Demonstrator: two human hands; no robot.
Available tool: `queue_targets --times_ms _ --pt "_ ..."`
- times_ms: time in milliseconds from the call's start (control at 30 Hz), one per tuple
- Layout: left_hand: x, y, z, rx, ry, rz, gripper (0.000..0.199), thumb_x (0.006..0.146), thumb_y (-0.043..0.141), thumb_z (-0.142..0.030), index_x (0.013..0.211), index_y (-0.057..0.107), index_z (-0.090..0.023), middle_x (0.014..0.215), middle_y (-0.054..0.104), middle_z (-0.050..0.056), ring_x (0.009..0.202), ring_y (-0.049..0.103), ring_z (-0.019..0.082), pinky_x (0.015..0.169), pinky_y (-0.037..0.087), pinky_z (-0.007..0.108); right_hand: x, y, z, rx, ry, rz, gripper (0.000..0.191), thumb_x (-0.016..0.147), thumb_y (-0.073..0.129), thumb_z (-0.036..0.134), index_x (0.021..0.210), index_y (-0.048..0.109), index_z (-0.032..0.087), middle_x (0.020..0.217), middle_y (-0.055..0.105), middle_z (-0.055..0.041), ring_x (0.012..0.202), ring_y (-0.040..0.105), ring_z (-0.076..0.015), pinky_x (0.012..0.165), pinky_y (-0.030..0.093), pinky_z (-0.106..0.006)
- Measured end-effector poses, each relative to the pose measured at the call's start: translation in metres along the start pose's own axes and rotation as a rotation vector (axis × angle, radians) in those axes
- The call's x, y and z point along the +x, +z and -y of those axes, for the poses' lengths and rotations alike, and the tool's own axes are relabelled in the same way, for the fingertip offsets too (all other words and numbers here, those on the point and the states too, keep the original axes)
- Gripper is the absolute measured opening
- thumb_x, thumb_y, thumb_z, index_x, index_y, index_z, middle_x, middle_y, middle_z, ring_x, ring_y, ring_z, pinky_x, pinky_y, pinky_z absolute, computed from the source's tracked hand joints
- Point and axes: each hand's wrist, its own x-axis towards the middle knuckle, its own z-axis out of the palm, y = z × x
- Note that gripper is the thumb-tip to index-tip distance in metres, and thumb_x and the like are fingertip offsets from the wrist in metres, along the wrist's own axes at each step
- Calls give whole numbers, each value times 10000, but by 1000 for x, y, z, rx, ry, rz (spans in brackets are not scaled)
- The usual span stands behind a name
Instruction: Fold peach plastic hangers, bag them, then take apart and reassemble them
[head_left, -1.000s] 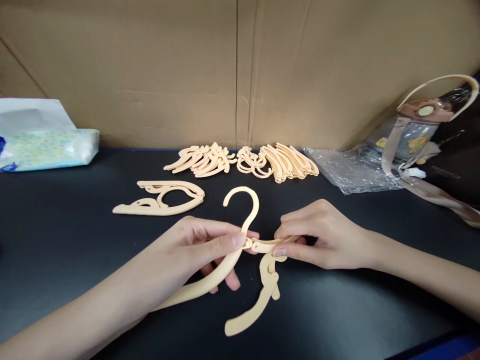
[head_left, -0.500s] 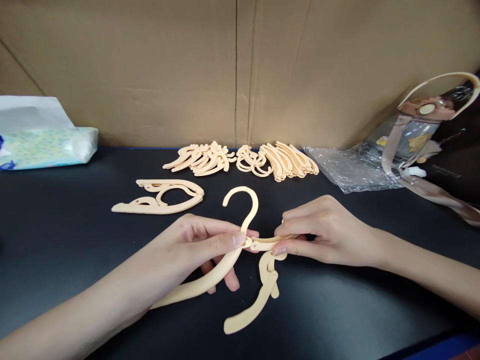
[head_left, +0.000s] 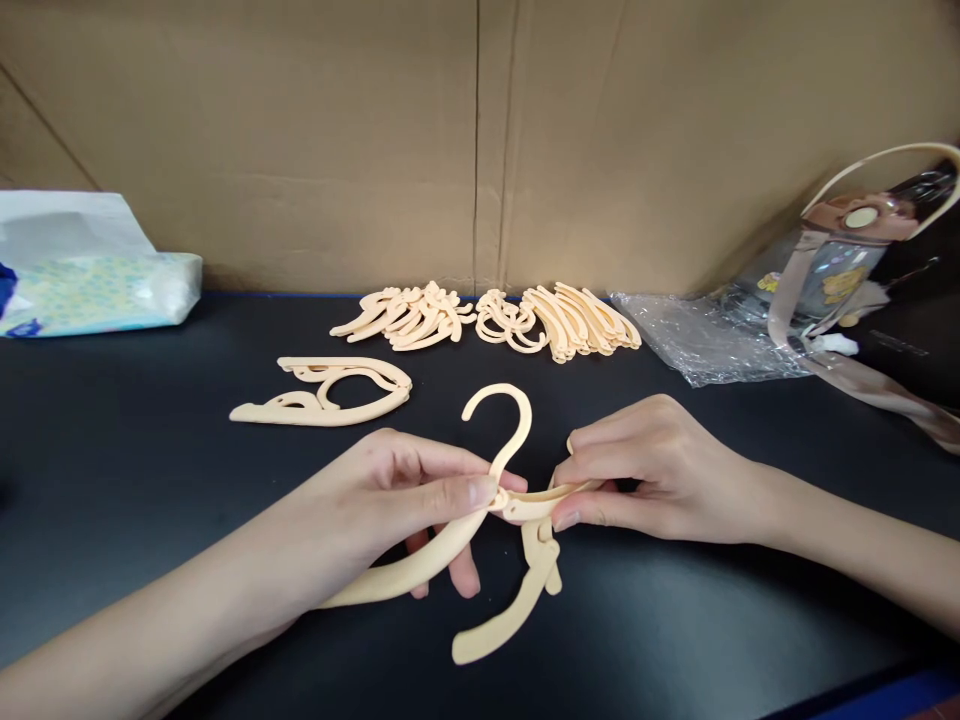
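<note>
Between thumb and fingers, my left hand [head_left: 420, 500] pinches a cream hanger arm [head_left: 412, 572] and the base of a curved hook [head_left: 521, 420] where they meet. My right hand [head_left: 652, 470] grips another curved arm piece [head_left: 536, 503], whose near end touches the hook's base; its far end is hidden by my fingers. Below my right fingers, a jointed cream piece [head_left: 499, 632] rests on the black table [head_left: 637, 640]. A folded hanger [head_left: 330, 412] lies beyond my left hand.
Along the back lie piles of cream arm pieces [head_left: 412, 318], hooks [head_left: 501, 322] and longer arms [head_left: 581, 322]. A tissue pack [head_left: 105, 290] is at the left. Clear plastic bags [head_left: 690, 335] and a strapped bottle [head_left: 840, 265] stand at the right, before a cardboard wall [head_left: 322, 140].
The hook has tilted and shifted slightly right and down with my left hand. The right arm piece has come closer against the hook's base. The whole view has shifted slightly.
</note>
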Motion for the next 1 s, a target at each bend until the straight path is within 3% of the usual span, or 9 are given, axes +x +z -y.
queue_targets --times_ms 233,433,600,833,1000 --pt "0 3 -2 25 -1 -31 222 862 665 -430 922 810 -273 576 706 -3 530 555 105 520 432 164 1 -1 0 -16 -14 -14 298 946 605 383 854 760 146 636 608 8 513 468 -72 494 294 -241" --pt "-1 3 5 243 40 -139 368 841 641 -551 990 788 -248 610 692 0 544 486 117 494 298 209 -1 2 -2 -19 18 -8 302 946 605 396 858 764 155 658 645 3 539 535 -78 516 311 -235" --pt "0 4 9 329 125 -156 413 876 596 -551 1010 770 -201 622 645 -4 538 375 97 503 244 236 -1 4 -1 -35 10 -11 278 942 618 365 811 750 158 625 614 28 519 492 -60 505 299 -224" --pt "2 2 8 474 225 -130 442 930 506 -497 700 692 -168 588 564 -22 529 318 84 487 207 237 0 3 -1 -42 30 -10 281 946 612 369 819 751 161 629 602 35 523 473 -56 510 299 -225" --pt "5 1 15 632 293 -162 459 963 440 -466 695 664 -168 563 541 -31 496 326 84 461 215 236 0 6 2 -34 115 3 329 962 579 402 816 764 173 619 601 34 512 475 -56 509 291 -236"
